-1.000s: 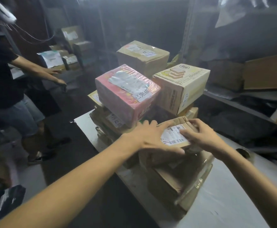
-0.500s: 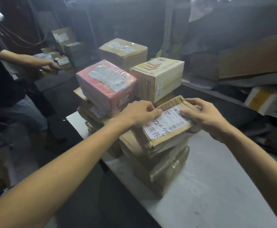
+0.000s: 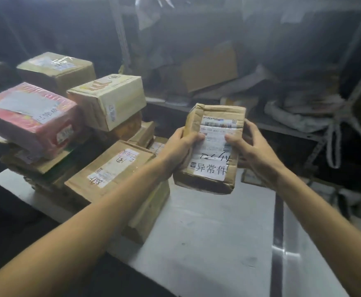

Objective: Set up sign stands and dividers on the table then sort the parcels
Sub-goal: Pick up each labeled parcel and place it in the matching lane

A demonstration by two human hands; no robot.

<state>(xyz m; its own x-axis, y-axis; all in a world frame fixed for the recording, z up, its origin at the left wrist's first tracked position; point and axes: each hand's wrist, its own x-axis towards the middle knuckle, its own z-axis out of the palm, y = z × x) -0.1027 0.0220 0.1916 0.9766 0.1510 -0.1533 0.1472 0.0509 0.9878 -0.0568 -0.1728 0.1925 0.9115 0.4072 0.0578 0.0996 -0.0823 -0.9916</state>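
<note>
Label [image 3: 209, 170] on the brown parcel [image 3: 216, 111] between left grip [image 3: 179, 146] and right grip [image 3: 254, 148] reads "异常件" beneath a barcode [image 3: 218, 125]; well left of the left grip, the pink parcel [image 3: 21, 125] bears a sticker [image 3: 46, 117] reading "已完成".

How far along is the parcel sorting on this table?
Done: nothing evident; no sign stands or dividers show on the table. In hand: left hand and right hand grip one brown parcel, label up. Left: the pile, including the pink parcel and cream box, awaits sorting.
</note>
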